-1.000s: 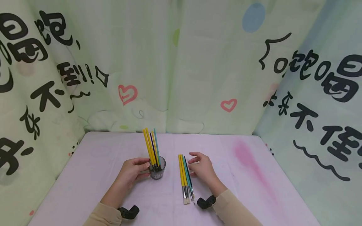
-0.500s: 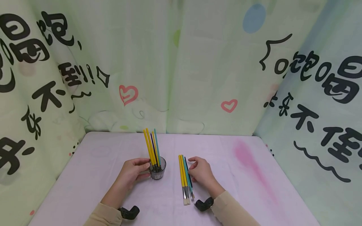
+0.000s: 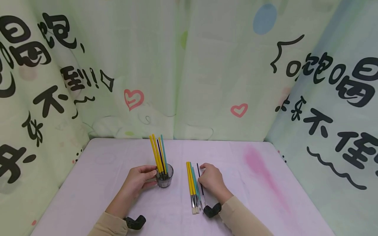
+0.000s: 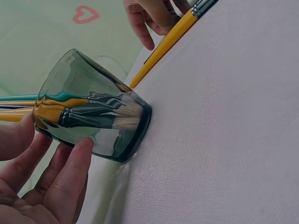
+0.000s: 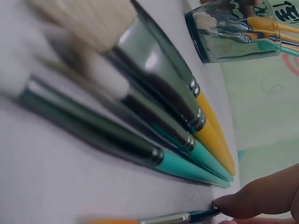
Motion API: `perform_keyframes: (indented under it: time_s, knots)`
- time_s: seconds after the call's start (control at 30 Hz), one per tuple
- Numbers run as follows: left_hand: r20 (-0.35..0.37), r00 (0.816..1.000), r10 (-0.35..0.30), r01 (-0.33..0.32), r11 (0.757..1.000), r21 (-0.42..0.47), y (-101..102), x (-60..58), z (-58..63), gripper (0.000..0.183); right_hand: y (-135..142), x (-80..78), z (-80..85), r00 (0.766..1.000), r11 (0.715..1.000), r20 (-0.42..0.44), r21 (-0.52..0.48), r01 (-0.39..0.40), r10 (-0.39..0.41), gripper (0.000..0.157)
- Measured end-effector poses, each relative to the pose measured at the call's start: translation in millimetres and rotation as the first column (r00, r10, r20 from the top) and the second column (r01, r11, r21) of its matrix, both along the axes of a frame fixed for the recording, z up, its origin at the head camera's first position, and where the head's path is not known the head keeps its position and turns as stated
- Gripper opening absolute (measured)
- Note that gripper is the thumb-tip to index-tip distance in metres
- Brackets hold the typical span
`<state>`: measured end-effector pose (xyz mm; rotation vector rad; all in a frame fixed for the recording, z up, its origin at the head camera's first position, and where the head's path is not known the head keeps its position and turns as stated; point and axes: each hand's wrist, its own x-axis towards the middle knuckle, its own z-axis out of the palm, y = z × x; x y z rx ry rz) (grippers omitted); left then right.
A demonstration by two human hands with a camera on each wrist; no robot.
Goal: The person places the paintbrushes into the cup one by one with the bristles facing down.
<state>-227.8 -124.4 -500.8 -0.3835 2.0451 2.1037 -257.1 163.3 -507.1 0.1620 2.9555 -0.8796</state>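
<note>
A tinted drinking glass (image 3: 164,183) stands on the table, with several paintbrushes (image 3: 155,151) in it, bristles down. My left hand (image 3: 141,178) holds the glass from its left side, the fingertips (image 4: 79,156) touching its wall. To the right lie two yellow-handled paintbrushes (image 3: 189,178) and two turquoise-handled paintbrushes (image 5: 194,170) in a close row, bristles toward me. My right hand (image 3: 213,180) pinches a thin dark-handled paintbrush (image 3: 198,170) just right of that row. In the right wrist view its thumb is on the handle; the other fingers are mostly cut off.
A pale pinkish tablecloth (image 3: 118,152) covers the table, with a pink stain (image 3: 260,167) toward the right. Printed curtains (image 3: 206,82) hang behind the table and on both sides. A black wrist camera (image 3: 212,210) sits at the right wrist.
My right hand has come down to the row and taken hold of the dark paintbrush, which now lies slightly apart to the right. My left hand and the glass have stayed in place.
</note>
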Motion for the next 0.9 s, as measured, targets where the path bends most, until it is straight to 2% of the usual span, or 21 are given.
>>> perform_keyframes:
  time_s: [0.27,0.5,0.63,0.77,0.9]
  knots:
    - [-0.014,1.0,-0.006,0.006,1.0,0.014,-1.8,0.6,0.0,0.032,-2.2,-1.5,5.4,1.0,0.998,0.007,0.059,0.007,-0.007,0.047]
    - [-0.003,1.0,-0.002,0.002,1.0,0.002,-1.3,0.7,-0.9,0.031,-3.6,-5.6,6.9,0.998,0.996,0.059,0.084,0.005,-0.01,0.041]
    - [0.004,1.0,0.001,-0.001,1.0,-0.005,-1.3,0.5,-2.5,0.03,0.5,-6.7,7.7,0.996,1.0,0.092,0.01,0.019,-0.02,0.042]
    - [0.0,1.0,0.002,-0.002,1.0,-0.003,-1.4,0.6,-3.0,0.029,4.1,-6.9,6.6,0.991,0.992,0.129,-0.113,0.047,-0.032,0.042]
    - [-0.013,1.0,0.001,-0.001,1.0,0.01,-1.2,0.2,-2.7,0.029,5.2,-6.5,7.1,0.993,0.979,0.116,-0.199,0.04,-0.017,0.041]
